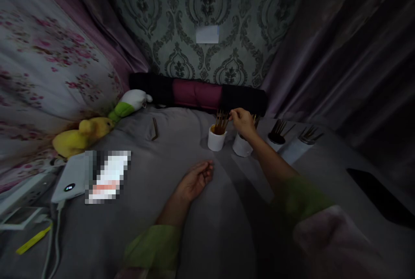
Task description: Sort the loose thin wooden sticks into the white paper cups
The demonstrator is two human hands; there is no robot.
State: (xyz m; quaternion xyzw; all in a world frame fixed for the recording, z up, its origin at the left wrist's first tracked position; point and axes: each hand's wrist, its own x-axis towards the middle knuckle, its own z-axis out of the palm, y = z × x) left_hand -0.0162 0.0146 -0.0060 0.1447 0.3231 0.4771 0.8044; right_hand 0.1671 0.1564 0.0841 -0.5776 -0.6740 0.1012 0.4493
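Observation:
My right hand [242, 122] reaches forward over two white cups and its fingers pinch at the thin brown sticks [221, 120] standing in the left white cup [216, 139]. The second white cup [241, 146] sits just under my wrist. My left hand [195, 180] rests palm up on the grey sheet [181, 149], fingers loosely curled and apart, holding nothing. Both arms wear green sleeves.
Two more holders with sticks [278, 134] [306, 137] stand to the right. A loose stick [154, 128] lies on the sheet. A yellow plush toy [81, 135], a green-white plush [129, 102], a white power bank [69, 179] and a black-pink bolster [197, 93] surround the area. A dark phone [379, 194] lies right.

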